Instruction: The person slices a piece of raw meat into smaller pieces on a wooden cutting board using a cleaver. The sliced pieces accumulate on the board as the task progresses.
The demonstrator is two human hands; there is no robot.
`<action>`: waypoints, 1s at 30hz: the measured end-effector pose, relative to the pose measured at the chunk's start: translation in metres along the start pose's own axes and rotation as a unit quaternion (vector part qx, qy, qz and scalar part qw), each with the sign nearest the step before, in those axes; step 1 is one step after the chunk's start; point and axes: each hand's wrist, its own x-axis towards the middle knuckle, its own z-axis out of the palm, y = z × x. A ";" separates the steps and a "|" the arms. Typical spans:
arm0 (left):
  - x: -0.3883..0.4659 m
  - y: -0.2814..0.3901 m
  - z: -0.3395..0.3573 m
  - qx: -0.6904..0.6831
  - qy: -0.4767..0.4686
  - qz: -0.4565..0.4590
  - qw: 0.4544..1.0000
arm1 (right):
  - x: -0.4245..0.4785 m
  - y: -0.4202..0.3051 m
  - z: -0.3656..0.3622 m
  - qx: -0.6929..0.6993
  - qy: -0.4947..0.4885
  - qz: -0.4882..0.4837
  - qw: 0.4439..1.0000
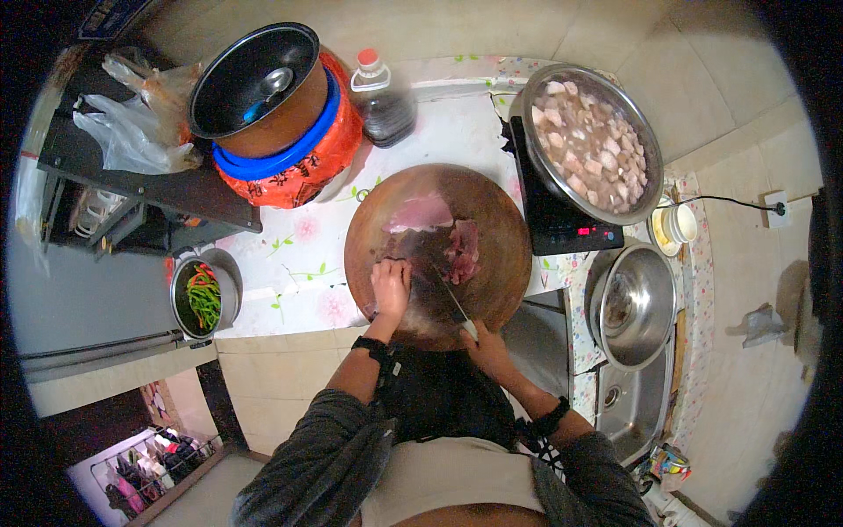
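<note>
A round wooden chopping block (497, 290) stands before me on the counter. A pale pink slab of raw meat (421, 212) lies on its far part, and a darker red piece of meat (464, 250) lies right of the middle. My right hand (490, 352) grips the pale handle of a kitchen knife (454, 300), whose blade points away and to the left over the block. My left hand (392, 286) rests on the block's left side with its fingers curled down. Whatever lies under those fingers is hidden.
A steel basin of meat chunks in liquid (593, 151) sits on an induction cooker (566, 237). An empty steel bowl (635, 306) stands by the sink (632, 415). Leftward are a pot of chillies (203, 296), a black inner pot (250, 66) and a jug of dark liquid (388, 112).
</note>
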 end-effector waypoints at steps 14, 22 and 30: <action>-0.002 -0.011 0.000 -0.028 -0.019 -0.022 0.999 | 0.004 -0.012 0.006 -0.042 -0.042 -0.028 0.998; 0.001 -0.002 -0.010 0.029 -0.042 -0.021 0.998 | 0.048 -0.038 0.015 -0.026 -0.044 -0.033 0.998; -0.014 -0.023 -0.028 0.068 -0.051 -0.080 0.993 | 0.017 0.028 -0.004 0.076 0.032 0.017 0.996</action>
